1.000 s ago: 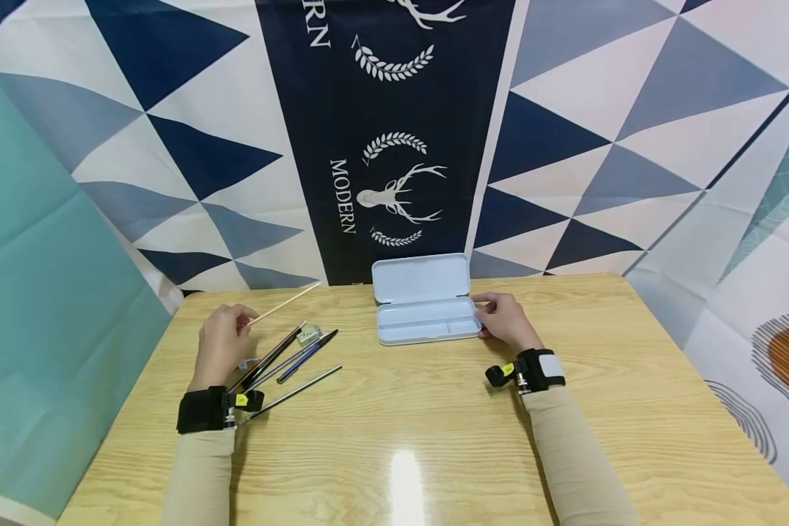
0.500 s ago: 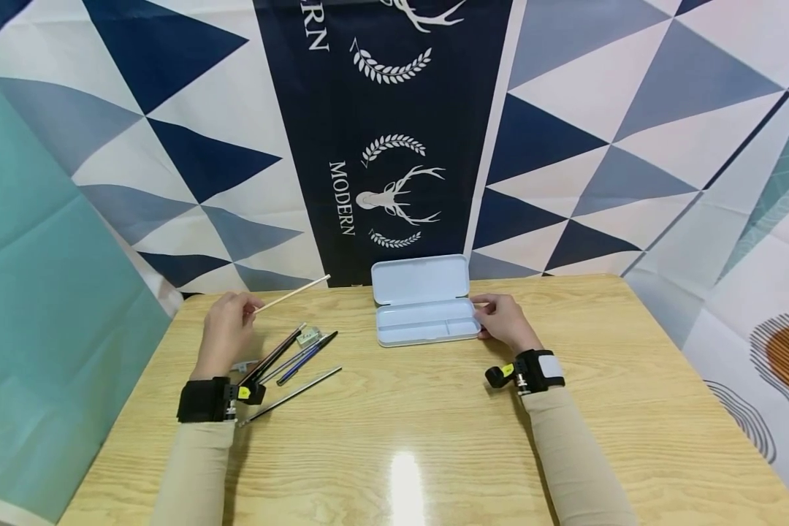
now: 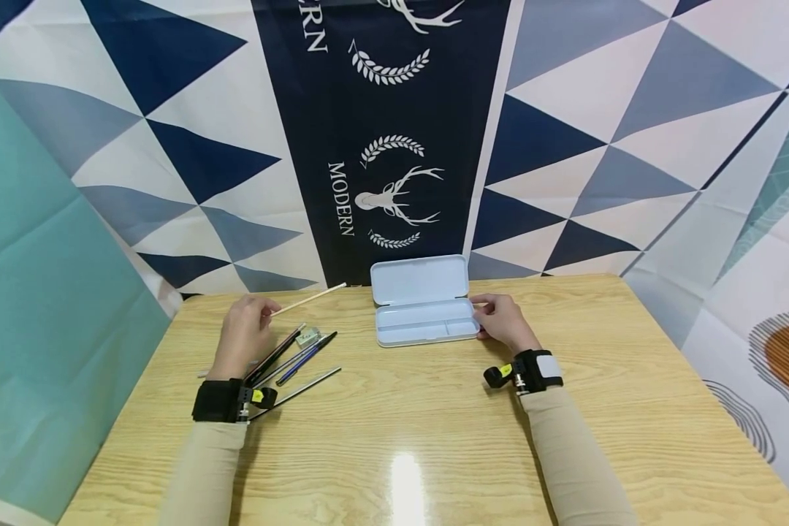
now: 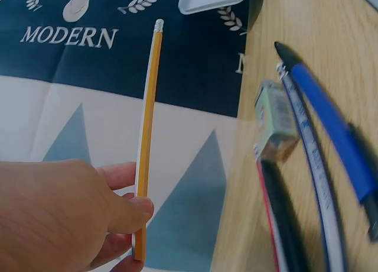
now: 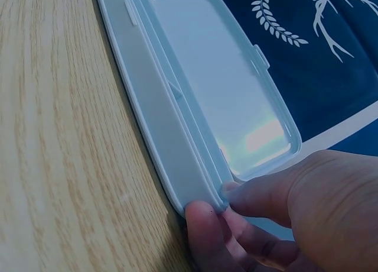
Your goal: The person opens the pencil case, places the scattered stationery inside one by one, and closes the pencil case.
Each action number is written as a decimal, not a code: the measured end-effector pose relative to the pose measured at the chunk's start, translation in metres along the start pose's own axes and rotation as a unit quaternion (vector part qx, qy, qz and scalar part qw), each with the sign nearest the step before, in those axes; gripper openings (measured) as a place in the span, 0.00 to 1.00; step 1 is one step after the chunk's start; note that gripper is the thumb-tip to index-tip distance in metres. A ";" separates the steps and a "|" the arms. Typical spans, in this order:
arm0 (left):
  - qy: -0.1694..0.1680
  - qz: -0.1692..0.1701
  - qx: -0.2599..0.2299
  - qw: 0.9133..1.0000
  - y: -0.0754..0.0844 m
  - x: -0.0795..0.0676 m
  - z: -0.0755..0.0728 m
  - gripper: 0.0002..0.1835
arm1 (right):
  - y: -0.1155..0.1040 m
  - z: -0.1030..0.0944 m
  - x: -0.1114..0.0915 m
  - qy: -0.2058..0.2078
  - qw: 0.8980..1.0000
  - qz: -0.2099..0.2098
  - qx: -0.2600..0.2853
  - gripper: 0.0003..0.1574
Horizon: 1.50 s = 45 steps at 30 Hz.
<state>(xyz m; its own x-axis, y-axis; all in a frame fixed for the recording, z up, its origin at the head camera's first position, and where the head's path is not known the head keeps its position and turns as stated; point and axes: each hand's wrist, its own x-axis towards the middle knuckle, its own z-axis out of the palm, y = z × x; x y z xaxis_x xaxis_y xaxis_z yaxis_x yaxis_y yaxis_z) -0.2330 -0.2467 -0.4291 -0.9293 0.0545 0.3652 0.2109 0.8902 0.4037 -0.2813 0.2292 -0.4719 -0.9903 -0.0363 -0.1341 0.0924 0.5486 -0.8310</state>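
My left hand (image 3: 246, 332) pinches a yellow pencil (image 4: 150, 94) near its lower end, between thumb and fingers. The pencil's white-tipped end points up and away, toward the back of the table. Over at the back middle, a pale blue pencil case (image 3: 427, 333) lies with its lid (image 3: 421, 280) raised against the wall cloth. Its divided inside shows no contents. My right hand (image 3: 503, 321) grips the case's right end, thumb at the inner rim and fingers outside, as the right wrist view shows.
Below and right of the left hand lie a blue pen (image 4: 331, 118), a blue-and-white pencil (image 4: 313, 159), dark pencils (image 4: 280, 216) and a small boxed eraser (image 4: 276, 121). A silver-grey stick (image 3: 302, 389) lies nearer the front. Patterned cloth (image 3: 394, 109) hangs right behind the table.
My left hand has moved right with the yellow pencil, whose far end is now closer to the case. The right hand and the case have stayed in place.
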 end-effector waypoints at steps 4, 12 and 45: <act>-0.009 0.006 -0.007 1.000 0.005 0.001 0.007 0.15 | -0.001 0.001 0.000 0.000 1.000 -0.001 0.001 0.28; -0.030 0.024 -0.006 0.999 0.019 0.006 0.021 0.14 | -0.002 0.001 0.001 0.002 1.000 0.000 -0.006 0.28; -0.035 0.086 -0.014 0.996 0.054 0.020 0.058 0.14 | -0.004 0.001 -0.003 0.003 1.000 0.007 -0.010 0.28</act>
<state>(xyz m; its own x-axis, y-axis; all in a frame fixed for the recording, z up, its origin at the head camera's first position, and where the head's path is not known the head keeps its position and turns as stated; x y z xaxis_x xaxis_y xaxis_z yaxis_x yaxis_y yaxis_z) -0.2578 -0.1717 -0.4483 -0.8971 0.2378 0.3724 0.3769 0.8518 0.3638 -0.2786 0.2263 -0.4688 -0.9896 -0.0245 -0.1419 0.1032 0.5661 -0.8179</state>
